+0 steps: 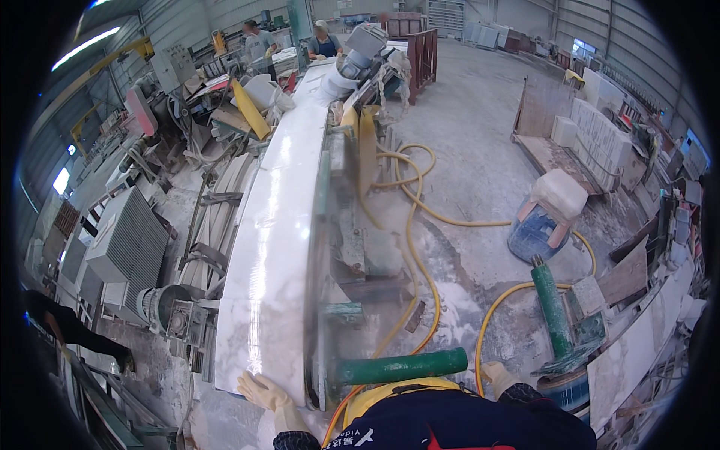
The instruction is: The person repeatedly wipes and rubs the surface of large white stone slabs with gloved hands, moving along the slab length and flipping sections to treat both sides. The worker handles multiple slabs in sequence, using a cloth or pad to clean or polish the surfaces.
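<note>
A long, polished white stone slab [259,300] with faint grey veining runs away from me on a machine bed. My left hand [262,391], in a pale glove, lies on the slab's near end with its fingers spread. Low on the right is my right hand [498,377], also gloved, close beside a yellow hose [480,352]. Its fingers are partly hidden, so whether they touch the hose is unclear. Between my hands a green cylinder [405,366] sticks out sideways from the bed, just in front of my yellow-and-dark apron [405,390].
Hose loops cross the wet floor on the right, near a blue barrel [534,234] and an upright green post [552,307]. A grey motor head [360,49] sits over the slab's far end. Two people [324,43] stand beyond. Stacked slabs [127,240] flank the left.
</note>
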The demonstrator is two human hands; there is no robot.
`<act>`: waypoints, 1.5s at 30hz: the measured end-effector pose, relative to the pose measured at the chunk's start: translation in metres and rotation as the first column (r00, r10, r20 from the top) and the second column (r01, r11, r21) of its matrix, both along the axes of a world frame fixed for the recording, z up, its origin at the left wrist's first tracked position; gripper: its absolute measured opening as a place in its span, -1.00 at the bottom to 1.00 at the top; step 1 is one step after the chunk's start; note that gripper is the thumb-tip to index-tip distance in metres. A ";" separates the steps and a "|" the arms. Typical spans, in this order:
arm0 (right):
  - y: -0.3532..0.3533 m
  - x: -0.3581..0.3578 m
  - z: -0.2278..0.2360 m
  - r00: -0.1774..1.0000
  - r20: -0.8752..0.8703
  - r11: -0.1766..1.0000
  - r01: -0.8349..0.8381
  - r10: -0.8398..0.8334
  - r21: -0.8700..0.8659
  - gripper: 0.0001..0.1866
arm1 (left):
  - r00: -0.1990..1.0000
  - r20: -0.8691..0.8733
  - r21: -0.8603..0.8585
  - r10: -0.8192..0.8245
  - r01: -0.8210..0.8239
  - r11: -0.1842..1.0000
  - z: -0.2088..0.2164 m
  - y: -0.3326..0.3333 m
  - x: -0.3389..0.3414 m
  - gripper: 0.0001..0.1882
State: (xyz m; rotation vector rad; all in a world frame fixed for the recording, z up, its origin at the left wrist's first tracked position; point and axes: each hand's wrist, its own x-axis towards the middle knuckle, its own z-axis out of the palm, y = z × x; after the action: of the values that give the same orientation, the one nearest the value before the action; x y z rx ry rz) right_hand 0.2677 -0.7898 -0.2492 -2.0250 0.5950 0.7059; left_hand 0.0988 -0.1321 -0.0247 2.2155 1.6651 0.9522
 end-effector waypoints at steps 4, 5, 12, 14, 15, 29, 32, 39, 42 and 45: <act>0.010 -0.006 0.025 0.973 -0.028 0.963 0.230 -0.229 0.141 -0.70 | 1.000 -0.012 0.010 0.004 -0.004 1.000 -0.005 0.001 -0.004 -0.54; 0.012 -0.005 0.032 0.983 -0.002 0.975 0.184 -0.185 0.127 -0.70 | 1.000 0.000 0.016 0.003 -0.003 1.000 -0.006 0.001 -0.005 -0.54; 0.016 0.006 0.045 0.999 -0.007 0.999 0.045 -0.045 0.016 -0.66 | 1.000 0.000 0.020 -0.016 0.016 1.000 -0.009 0.001 -0.011 -0.53; 0.013 0.008 0.035 1.000 -0.008 1.000 0.020 -0.020 0.010 -0.65 | 1.000 0.015 0.033 -0.024 0.024 0.999 -0.010 0.000 -0.012 -0.52; 0.011 0.008 0.029 1.000 -0.002 1.000 0.029 -0.029 0.013 -0.64 | 1.000 0.008 0.024 -0.021 0.021 0.999 -0.010 -0.001 -0.012 -0.52; 0.034 0.061 0.144 0.928 0.372 0.900 0.154 0.009 -0.407 -0.54 | 0.994 0.090 0.107 -0.053 0.043 0.993 -0.015 -0.010 -0.018 -0.54; 0.080 0.110 0.201 0.886 0.464 0.930 0.192 -0.027 -0.312 -0.56 | 0.998 0.065 0.083 -0.015 0.010 0.996 -0.013 -0.013 -0.017 -0.55; 0.292 0.135 0.287 0.823 0.501 0.759 -0.500 0.266 0.418 -0.56 | 0.990 0.135 0.086 -0.051 0.040 0.995 -0.005 -0.023 -0.019 -0.51; 0.391 0.108 0.312 0.688 0.553 0.554 -0.717 0.469 0.422 -0.50 | 0.984 0.174 0.089 -0.042 0.026 0.996 -0.008 -0.023 -0.021 -0.48; 0.463 0.079 0.330 0.713 0.442 0.468 -0.695 0.544 0.546 -0.31 | 0.978 0.207 0.062 0.033 -0.047 0.997 -0.015 -0.025 -0.020 -0.46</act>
State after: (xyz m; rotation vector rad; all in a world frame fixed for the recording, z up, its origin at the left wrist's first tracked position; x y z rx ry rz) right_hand 0.3467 -0.3271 0.0808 -1.5087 -0.5640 0.9431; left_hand 0.0785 -0.1571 -0.0399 2.0491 1.6111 1.2180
